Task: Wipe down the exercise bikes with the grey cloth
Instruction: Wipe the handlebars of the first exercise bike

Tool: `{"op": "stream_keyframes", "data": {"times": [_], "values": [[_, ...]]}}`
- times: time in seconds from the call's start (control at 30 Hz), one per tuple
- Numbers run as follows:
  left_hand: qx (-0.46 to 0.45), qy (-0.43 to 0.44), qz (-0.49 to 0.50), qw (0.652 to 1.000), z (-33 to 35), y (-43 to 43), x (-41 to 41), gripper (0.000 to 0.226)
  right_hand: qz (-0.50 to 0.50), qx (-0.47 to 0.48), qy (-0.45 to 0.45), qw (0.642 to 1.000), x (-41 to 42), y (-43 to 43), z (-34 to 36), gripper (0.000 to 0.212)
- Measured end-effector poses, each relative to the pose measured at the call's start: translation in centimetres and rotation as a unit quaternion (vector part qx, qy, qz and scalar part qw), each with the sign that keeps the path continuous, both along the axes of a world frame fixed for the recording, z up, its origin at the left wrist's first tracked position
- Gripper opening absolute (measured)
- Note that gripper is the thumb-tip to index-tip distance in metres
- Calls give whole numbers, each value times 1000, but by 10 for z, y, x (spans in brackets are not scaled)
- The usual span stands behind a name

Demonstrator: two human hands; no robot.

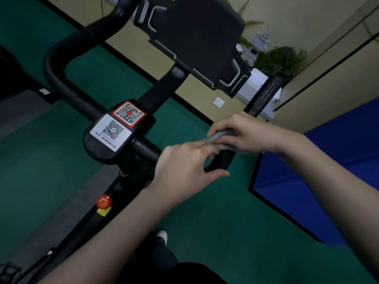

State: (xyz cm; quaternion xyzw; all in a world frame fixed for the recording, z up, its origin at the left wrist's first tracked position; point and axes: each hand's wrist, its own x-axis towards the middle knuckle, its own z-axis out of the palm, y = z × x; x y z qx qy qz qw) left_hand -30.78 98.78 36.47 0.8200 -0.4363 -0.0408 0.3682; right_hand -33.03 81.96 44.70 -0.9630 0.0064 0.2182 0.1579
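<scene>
**While Both Hands Meet at the Right Handlebar Bend**

Where the view begins, a shoe [162,235] stands on the green floor [225,253] beside the bike [123,181] frame. Both forearms reach forward to the right side of the handlebar [61,78].

1. Left hand [184,160]: fingers curled, tips at the left end of the cloth [220,138]; thumb spread apart below the bar. Whether it grips the cloth cannot be told.
2. Right hand [244,134]: closed over the cloth, fingers wrapped round it from above.
3. Cloth: grey, bunched round the bar at the bend, under the right hand and touching the left fingertips.

On the frame below the bar sits a red knob [104,201] over a yellow tag. At the bar's centre is a black plate [117,132] with two QR code labels, one white, one red. Beyond it the stem rises to a dark console [196,37], seen from behind.

Right of the hands lies a blue mat [328,171]. Part of a second machine [8,68] shows at the left edge. Farther off, a wall socket [218,102] sits low on the beige wall, and a green plant [281,60] stands in the corner.
</scene>
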Motion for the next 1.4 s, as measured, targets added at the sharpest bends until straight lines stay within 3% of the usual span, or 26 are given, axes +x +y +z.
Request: {"op": "stream_keyframes", "data": {"times": [0.13, 0.33, 0.4, 0.5, 0.63, 0.73, 1.0, 1.17, 1.4], "values": [[9, 0, -1, 1000, 0, -1, 0, 47, -20, -64, -115, 991, 0, -12, -1, 18], [5, -2, -1, 1000, -1, -2, 0, 46, -28, -49, -204, 977, -17, -15, -17, 18], [-3, -3, -1, 1000, -1, -2, 0, 45, -69, -58, -293, 952, -24, -20, -22, 19], [-2, -14, 0, 1000, -1, -2, -2, 45, -160, -80, -429, 885, -38, -16, -42, 24], [12, -9, -8, 1000, 2, -2, -1, 51, -238, -28, -520, 820, -52, 0, -71, 31], [16, 9, -10, 1000, 5, -6, 0, 52, -300, 33, -548, 780, -59, 6, -79, 29], [34, 18, -9, 999, 11, -25, 2, 55, -423, 75, -609, 667, -36, 1, -81, 21], [12, 66, -19, 998, 12, -45, 6, 58, -479, 175, -593, 623, -46, 18, -93, 19], [-21, 94, -18, 995, 10, -67, 7, 51, -527, 222, -599, 561, -30, 4, -80, 19]]}}
